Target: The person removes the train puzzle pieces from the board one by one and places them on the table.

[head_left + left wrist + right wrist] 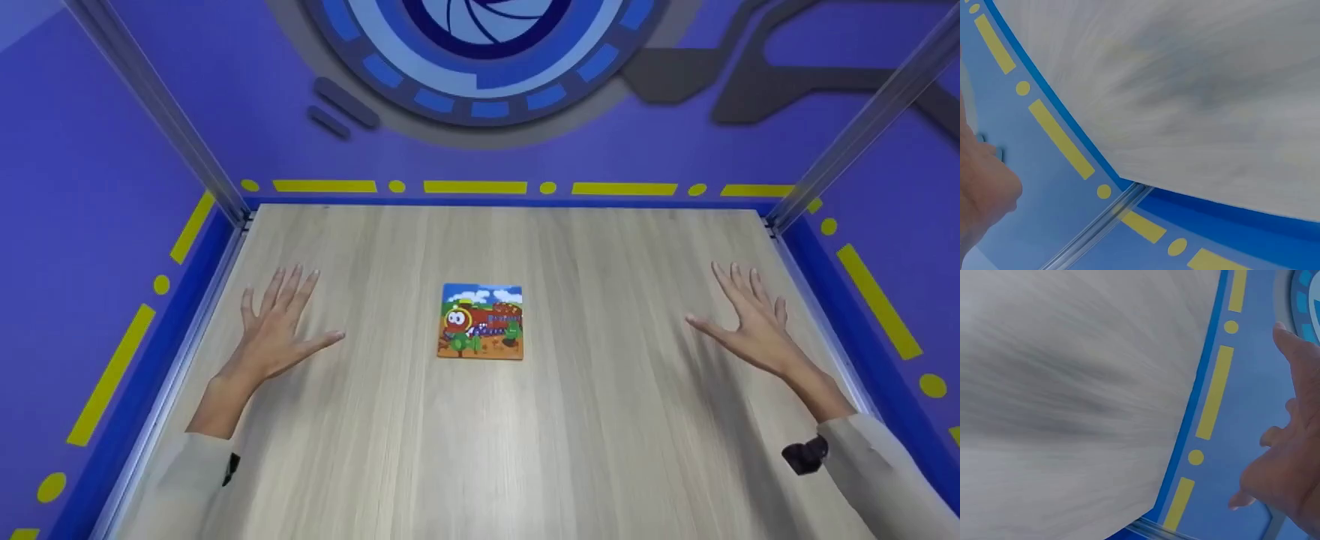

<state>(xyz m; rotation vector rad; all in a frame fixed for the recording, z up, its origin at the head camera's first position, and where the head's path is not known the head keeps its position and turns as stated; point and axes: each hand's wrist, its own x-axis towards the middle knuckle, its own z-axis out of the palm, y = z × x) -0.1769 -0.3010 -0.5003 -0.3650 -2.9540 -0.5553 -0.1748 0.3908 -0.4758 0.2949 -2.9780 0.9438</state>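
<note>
A small square picture puzzle or tile lies flat near the middle of the table, printed with a red cartoon train, clouds and cacti. To its left, my left hand hovers over the tabletop with fingers spread and nothing held. On the other side, my right hand is likewise spread in the air, well apart from the square. The left wrist view catches only part of the left hand at its edge. In the right wrist view the right hand appears at the right side, fingers extended.
The wood-grain table is bounded by a blue-purple back wall with yellow dashes and by similar side walls. Metal posts stand at the back corners. A dark device sits at the right sleeve cuff.
</note>
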